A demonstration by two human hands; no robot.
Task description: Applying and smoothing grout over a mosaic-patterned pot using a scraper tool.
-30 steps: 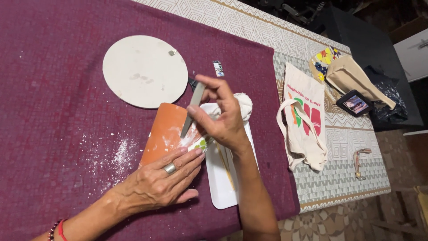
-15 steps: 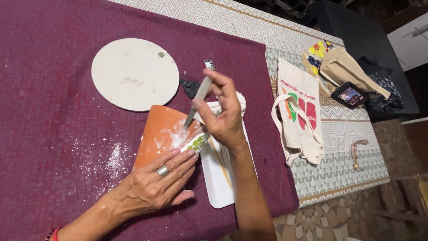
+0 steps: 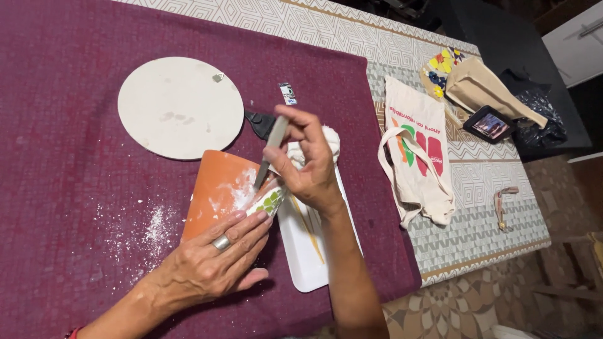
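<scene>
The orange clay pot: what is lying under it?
The clay pot lies on its side on the purple cloth, with white powder scattered beside it. The left hand covers its lower edge, so that part is hidden.
</scene>
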